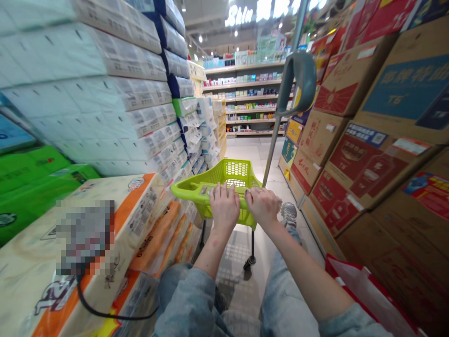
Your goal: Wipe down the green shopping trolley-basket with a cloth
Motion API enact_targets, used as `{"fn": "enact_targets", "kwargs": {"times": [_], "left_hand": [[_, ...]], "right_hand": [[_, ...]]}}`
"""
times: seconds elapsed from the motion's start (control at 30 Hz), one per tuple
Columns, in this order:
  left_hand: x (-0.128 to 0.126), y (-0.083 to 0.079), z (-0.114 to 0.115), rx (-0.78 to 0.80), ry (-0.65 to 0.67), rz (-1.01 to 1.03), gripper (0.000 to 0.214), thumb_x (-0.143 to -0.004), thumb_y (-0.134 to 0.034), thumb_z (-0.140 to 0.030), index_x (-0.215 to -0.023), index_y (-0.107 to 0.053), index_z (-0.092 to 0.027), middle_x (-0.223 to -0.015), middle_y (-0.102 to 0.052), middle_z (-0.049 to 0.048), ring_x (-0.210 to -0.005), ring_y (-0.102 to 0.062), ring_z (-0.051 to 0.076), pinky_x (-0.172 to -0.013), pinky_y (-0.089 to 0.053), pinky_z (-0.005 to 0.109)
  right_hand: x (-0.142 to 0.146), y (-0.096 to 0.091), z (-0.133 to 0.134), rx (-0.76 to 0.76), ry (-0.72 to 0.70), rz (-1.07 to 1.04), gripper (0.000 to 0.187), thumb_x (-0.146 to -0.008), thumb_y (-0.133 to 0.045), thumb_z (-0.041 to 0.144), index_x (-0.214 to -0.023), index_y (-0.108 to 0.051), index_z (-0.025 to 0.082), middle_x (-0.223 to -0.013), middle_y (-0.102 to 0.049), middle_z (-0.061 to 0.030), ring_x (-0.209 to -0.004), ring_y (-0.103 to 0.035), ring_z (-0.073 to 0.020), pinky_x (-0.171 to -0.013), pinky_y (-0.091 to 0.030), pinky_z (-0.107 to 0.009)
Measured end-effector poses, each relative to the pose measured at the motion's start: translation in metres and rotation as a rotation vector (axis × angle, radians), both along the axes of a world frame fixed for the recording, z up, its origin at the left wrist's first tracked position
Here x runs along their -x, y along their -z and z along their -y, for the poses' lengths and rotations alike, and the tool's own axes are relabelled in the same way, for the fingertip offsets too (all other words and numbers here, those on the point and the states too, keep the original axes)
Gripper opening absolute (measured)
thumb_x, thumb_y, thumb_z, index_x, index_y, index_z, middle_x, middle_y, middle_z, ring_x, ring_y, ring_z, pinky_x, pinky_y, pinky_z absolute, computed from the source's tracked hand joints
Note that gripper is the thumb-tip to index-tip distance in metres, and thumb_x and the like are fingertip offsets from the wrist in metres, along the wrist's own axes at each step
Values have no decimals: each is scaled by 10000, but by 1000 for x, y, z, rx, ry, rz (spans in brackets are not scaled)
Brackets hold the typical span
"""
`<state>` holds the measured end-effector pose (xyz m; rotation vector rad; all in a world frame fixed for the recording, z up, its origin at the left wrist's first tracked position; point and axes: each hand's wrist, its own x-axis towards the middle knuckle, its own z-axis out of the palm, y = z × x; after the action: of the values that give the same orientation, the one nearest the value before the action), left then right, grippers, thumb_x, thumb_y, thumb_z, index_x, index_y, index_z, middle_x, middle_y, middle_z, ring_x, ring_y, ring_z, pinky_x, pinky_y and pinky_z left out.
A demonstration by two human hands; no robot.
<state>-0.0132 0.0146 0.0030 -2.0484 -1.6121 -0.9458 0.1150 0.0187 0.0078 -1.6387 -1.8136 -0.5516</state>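
Two denim sleeves [185, 304] are reaching in nearest the lens. Paper packs [143, 93] are lining the left, cartons [331, 93] the right, both too many to count. One green cart [189, 188] is standing in the aisle, dead ahead of both grips, its handle [242, 202] running crosswise. One grey pole [271, 157] is rising beside the cart's right. Two hands, left hand [225, 206] and right hand [264, 206], are gripping that handle, neither nearer. One shoe [289, 214] is showing at right.

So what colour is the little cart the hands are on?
The cart is bright lime green; the head view shows it best.
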Motion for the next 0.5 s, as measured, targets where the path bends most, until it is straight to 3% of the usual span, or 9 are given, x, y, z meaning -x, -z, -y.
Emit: {"fn": "enact_targets", "kwargs": {"times": [0.1,0.23,0.37,0.5], "left_hand": [[3,0,4,-4,66,38,337,-922,-424,-298,-1217,-549,-192,-1327,-564,112,-1317,-414,305,-1075,-295,515],[12,0,8,4,199,47,177,-906,-477,-328,-964,-565,-186,-1399,-499,110,-1385,-321,279,-1111,-269,520],[24,-4,12,-33,291,-19,133,-892,-464,-232,-779,-520,-188,-1477,-396,112,-1426,-236,246,-1146,-217,525],[36,-13,15,-51,337,-163,117,-837,-476,-161,-740,-532,-190,-1510,-340,87,-1440,-190,252,-1161,-117,582]], "right_hand": [[-4,5,2,-68,-23,-5,319,-910,-430,284,-676,-621,183,-661,-661,-41,-664,-544,-155,-657,-262,-289],[-9,6,0,-113,-54,-23,323,-905,-439,284,-643,-602,188,-638,-648,-27,-646,-526,-147,-649,-255,-284],[-13,5,-3,-95,-59,-37,328,-906,-435,281,-637,-597,188,-646,-646,-28,-659,-528,-147,-651,-260,-280],[-19,5,-5,-41,-65,-44,343,-918,-417,294,-654,-606,185,-682,-654,-30,-683,-541,-146,-659,-269,-276]]}}
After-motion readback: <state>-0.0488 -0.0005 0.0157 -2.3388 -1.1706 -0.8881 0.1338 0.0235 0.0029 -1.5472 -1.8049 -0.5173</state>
